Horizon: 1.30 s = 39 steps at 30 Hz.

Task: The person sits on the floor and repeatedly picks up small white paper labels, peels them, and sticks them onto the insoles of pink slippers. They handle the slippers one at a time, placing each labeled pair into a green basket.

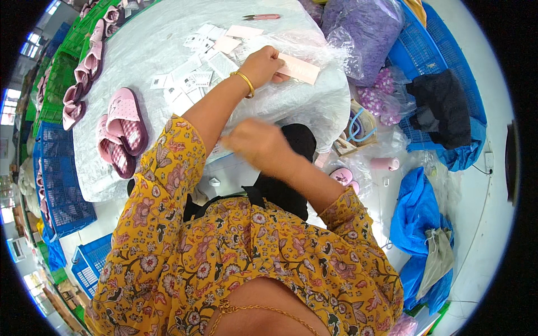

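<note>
My left hand, a gold bangle on its wrist, is over the plastic-covered table. Its fingers are closed on one end of a pale pink card strip, which points right. Closer to my body, my right hand hovers by the table's near edge, its fingers curled and smeared by motion. Beside my left hand lie a pile of white printed labels and more pale pink cards. To the left stands a pair of pink slippers with checked linings.
Red-handled thread snips lie at the table's far side. More pink slippers line green crates on the left, above a blue crate. Rightward are a bagged purple bundle, black cloth on blue crates, and blue sheeting.
</note>
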Each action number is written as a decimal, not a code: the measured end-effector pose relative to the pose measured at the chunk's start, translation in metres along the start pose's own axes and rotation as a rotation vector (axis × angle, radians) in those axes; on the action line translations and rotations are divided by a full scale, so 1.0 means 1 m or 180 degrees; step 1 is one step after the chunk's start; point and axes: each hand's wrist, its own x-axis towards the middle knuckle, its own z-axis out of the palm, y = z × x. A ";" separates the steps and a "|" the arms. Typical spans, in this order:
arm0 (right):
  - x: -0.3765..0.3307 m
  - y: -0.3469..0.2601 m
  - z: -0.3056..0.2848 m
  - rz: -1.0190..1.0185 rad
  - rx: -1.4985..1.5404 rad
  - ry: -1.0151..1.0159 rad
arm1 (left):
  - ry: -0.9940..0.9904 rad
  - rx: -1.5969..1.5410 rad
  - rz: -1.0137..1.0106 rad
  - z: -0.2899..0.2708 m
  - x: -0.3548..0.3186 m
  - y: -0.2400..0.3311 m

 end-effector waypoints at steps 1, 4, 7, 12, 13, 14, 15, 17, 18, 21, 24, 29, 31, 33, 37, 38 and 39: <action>0.000 -0.013 0.003 -0.0266 0.0048 -0.0189 | 0.0061 0.0094 0.0018 0.002 -0.002 0.002; 0.005 -0.051 0.001 -0.0047 0.0936 -0.0367 | -0.0053 0.0028 -0.0029 0.003 -0.001 0.006; 0.012 -0.072 -0.029 0.1407 0.1847 -0.0702 | -0.0103 -0.0205 0.0009 -0.002 -0.002 0.001; -0.009 -0.044 -0.057 0.1701 0.1125 0.0558 | 0.0013 -0.0669 0.0279 -0.012 -0.040 0.019; -0.012 -0.042 -0.059 0.2409 0.1523 0.0823 | 0.0015 -0.0616 0.0381 -0.016 -0.052 0.020; -0.012 -0.038 -0.064 0.2497 0.1451 0.0950 | 0.0021 -0.0562 0.0480 -0.019 -0.064 0.019; -0.011 -0.033 -0.066 0.2589 0.1384 0.1079 | 0.0026 -0.0505 0.0571 -0.021 -0.075 0.016; -0.003 -0.027 -0.065 0.2366 0.1012 0.1219 | 0.0068 -0.0342 0.0707 -0.020 -0.094 0.010; 0.002 -0.024 -0.063 0.2213 0.0794 0.1231 | 0.0099 -0.0242 0.0709 -0.019 -0.106 0.011; 0.013 -0.018 -0.055 0.2321 0.0830 0.1182 | 0.0206 0.0027 0.0679 -0.014 -0.135 0.018; 0.019 -0.016 -0.046 0.2573 0.1118 0.1117 | 0.0255 0.0278 0.0754 -0.012 -0.149 0.016; 0.018 -0.011 -0.037 0.2591 0.1199 0.1059 | 0.0324 0.0768 0.0901 -0.015 -0.160 0.017; 0.020 -0.014 -0.037 0.2646 0.1243 0.1033 | 0.0287 0.0768 0.0893 -0.017 -0.161 0.016; 0.020 -0.015 -0.037 0.2697 0.1285 0.0999 | 0.0254 0.0744 0.0866 -0.017 -0.164 0.018; 0.019 -0.014 -0.036 0.2741 0.1468 0.0984 | 0.0291 0.0863 0.0979 -0.018 -0.166 0.016; 0.018 -0.013 -0.035 0.2739 0.1539 0.0998 | 0.0303 0.0896 0.0985 -0.018 -0.167 0.015; 0.018 -0.012 -0.034 0.2744 0.1553 0.1002 | 0.0315 0.0931 0.0989 -0.018 -0.167 0.015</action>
